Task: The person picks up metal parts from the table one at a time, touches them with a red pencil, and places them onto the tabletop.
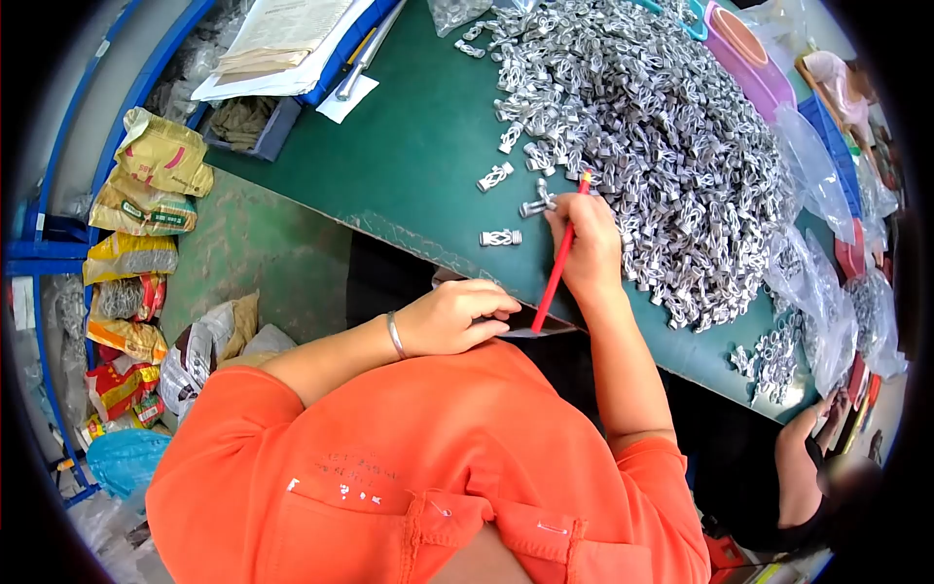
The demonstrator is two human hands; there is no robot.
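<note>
A red stick (556, 277) with a yellow upper tip is gripped firmly by the closed fingers of the right hand (590, 243), its lower end slanting toward the left hand (452, 316). At the right fingertips a grey metal fitting (535, 202) is touched; whether it is pinched cannot be told. Two loose fittings (500, 237) are seen just left of the grip, and a large heap (681, 165) of the same kind is spread beyond and to its right on the green table (409, 195). By the left hand, rested at the table edge, nothing is visibly held (its palm is hidden). Well to the grip's left, printed sheets (282, 39) and sacks (161, 175) with red and green print are seen, the lettering too small to be read; the dark writing on the orange shirt (370, 526) is likewise illegible.
</note>
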